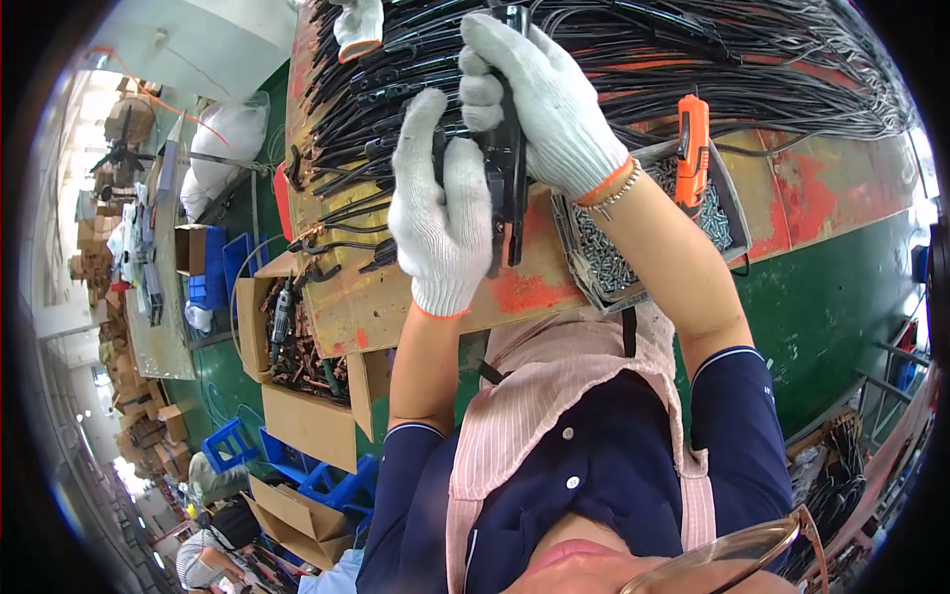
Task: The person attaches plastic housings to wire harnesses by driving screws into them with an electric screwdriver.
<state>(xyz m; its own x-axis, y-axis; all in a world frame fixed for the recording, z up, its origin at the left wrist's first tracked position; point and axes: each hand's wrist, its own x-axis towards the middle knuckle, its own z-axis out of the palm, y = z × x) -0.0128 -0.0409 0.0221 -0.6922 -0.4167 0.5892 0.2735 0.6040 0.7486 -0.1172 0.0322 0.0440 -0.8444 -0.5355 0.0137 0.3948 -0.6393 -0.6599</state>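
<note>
Both of my hands wear white knit gloves with orange cuffs and meet over the near edge of the worktable. My right hand (549, 104) is wrapped around a long black plastic part (514, 183), which stands roughly upright in the picture. My left hand (442, 218) is beside it on the left, its fingers bent around a dark piece mostly hidden by the glove. Whether that piece is joined to the long part I cannot tell. Bundles of black cables (683, 94) lie behind my hands, with more black plastic parts (396, 91) among them.
A tray (596, 289) of small silver screws (606, 252) sits right of my hands, an orange electric screwdriver (693, 153) lying across it. A loose white glove (358, 25) rests at the far left. An open carton (255, 327) with another tool stands beside the worktable (346, 302).
</note>
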